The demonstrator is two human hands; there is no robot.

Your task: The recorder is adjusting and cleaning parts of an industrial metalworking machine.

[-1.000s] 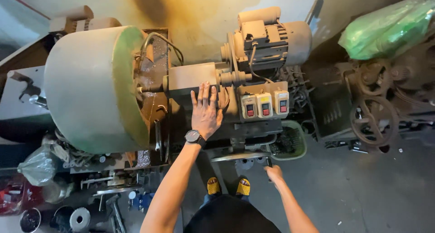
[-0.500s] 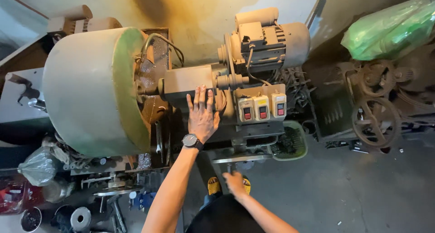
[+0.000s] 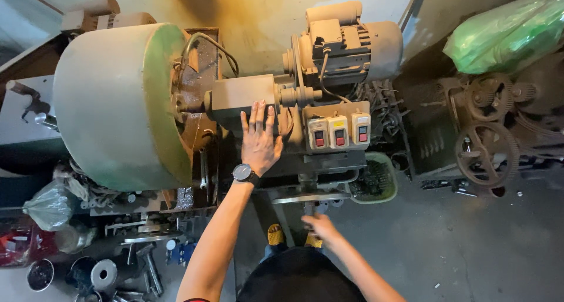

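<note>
My left hand [image 3: 259, 138] lies flat with fingers spread on the brown housing of a workshop machine [image 3: 244, 96], just left of a box with three switches [image 3: 339, 130]. A dark wristwatch [image 3: 244, 174] is on that wrist. My right hand [image 3: 320, 225] is lower down, in front of my body. Its fingers curl around a small handle [image 3: 308, 208] under a metal handwheel [image 3: 311, 198] seen edge-on.
A big green-edged drum [image 3: 111, 102] fills the left. An electric motor [image 3: 346, 46] sits behind the switch box. A green basket of metal chips [image 3: 376, 181], a rusty geared machine [image 3: 487, 143] and a green plastic bag [image 3: 511, 34] are to the right. Tools and parts [image 3: 135, 255] litter the lower left floor.
My right hand has swung from the right end of the handwheel leftward and down to its middle. My left hand has stayed flat on the housing.
</note>
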